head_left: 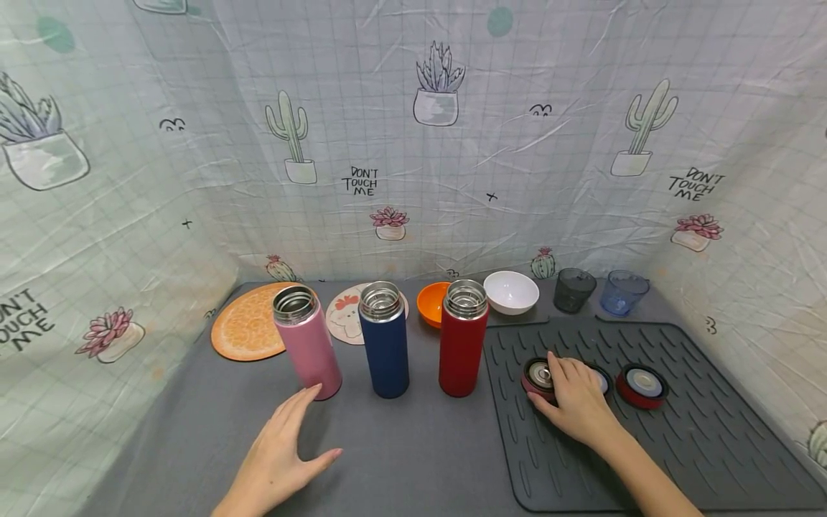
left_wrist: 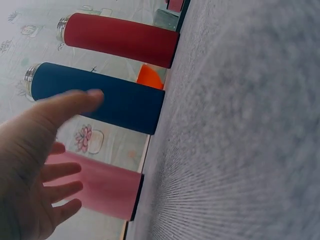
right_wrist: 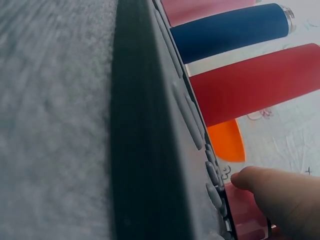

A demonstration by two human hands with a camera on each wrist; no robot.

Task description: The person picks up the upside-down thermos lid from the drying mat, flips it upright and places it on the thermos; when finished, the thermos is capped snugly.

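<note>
A pink bottle (head_left: 309, 352), a navy bottle (head_left: 386, 352) and a red bottle (head_left: 461, 352) stand upright in a row, their steel mouths uncovered. My left hand (head_left: 278, 449) is just in front of the pink bottle, thumb spread from the fingers, holding nothing. On the dark mat (head_left: 581, 467), my right hand (head_left: 577, 398) grips a pink lid (head_left: 538, 377), its thumb at the near edge and fingers over the far side. That lid's inner face points up. Behind this hand a second lid (head_left: 604, 379) is partly hidden. A red lid (head_left: 642, 384) lies to its right.
Along the back are an orange-slice placemat (head_left: 248, 323), a round chicken coaster (head_left: 345, 316), an orange bowl (head_left: 429, 301), a white bowl (head_left: 510, 291), a dark glass (head_left: 573, 291) and a blue glass (head_left: 623, 293). A patterned curtain (head_left: 388, 143) encloses the grey table (head_left: 400, 459).
</note>
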